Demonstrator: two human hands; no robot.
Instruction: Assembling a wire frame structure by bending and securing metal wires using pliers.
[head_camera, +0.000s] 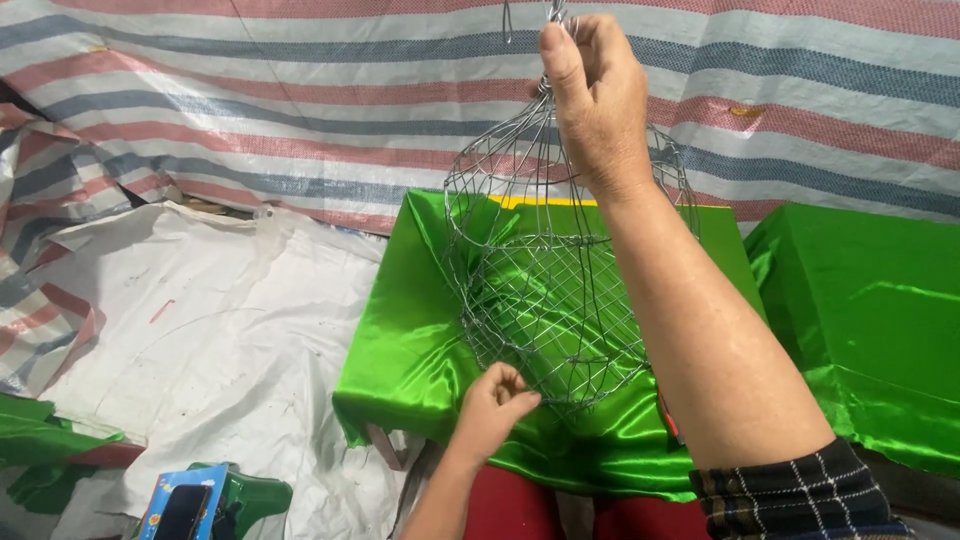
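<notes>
1. Striped tarpaulin (300, 90) in red, white and blue-grey bands hangs as the backdrop, and a white plastic sheet (220, 330) covers the floor on the left.
2. Two low worktops stand side by side, each draped in glossy green satin cloth (410, 340); the second green cloth (870, 320) lies on the right, apart from the first.
3. One wire mesh basket (545, 270), bulb-shaped and open-weave, hangs in the air above the nearer worktop, narrowing to gathered wires at the top.
4. The right hand (595, 95) is raised high and clenched around those gathered top wires, so the whole frame dangles from it.
5. The left hand (495, 400) sits low at the bottom edge of the mesh, fingers curled and pinching a strand there.
6. Judging by how it hangs from one hand, the basket is probably light and springy, stiff enough to keep its shape yet liable to bend if squeezed. Cut wire ends could prick, so the bundled neck looks like the safest hold, with the lower rim for steadying.
7. At the lower left lie one blue cardboard box (165, 505) and part of a green plastic stool (250, 495).
8. Red fabric (520, 510) shows below the left wrist, and a checked sleeve (800, 500) covers the right upper arm.
</notes>
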